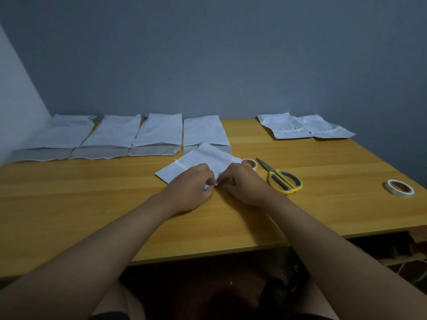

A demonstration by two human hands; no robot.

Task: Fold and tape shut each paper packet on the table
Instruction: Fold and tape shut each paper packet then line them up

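Your left hand (193, 185) and right hand (240, 184) meet, fingers closed, pinching the near corner of the white paper packet (203, 161) lying at an angle on the yellow-brown wooden table (92, 204). Whether a strip of tape sits between your fingertips cannot be told; they hide the spot.

The likely trouble, as I judge it: with both hands crowded on one corner, the rest of the packet is free to swivel, so your crease may run crooked or spring open before tape lands. The small roll of white tape (249, 163) sits half behind the packet's right edge, touching or nearly so, and the yellow-handled scissors (280, 179) lie just beside your right hand; reaching for either means letting go of the fold.

The packet looks thin, flat and lightly creased, pale bluish in this dim light, resting just in front of a row of four similar white packets (129, 135) at the table's back.
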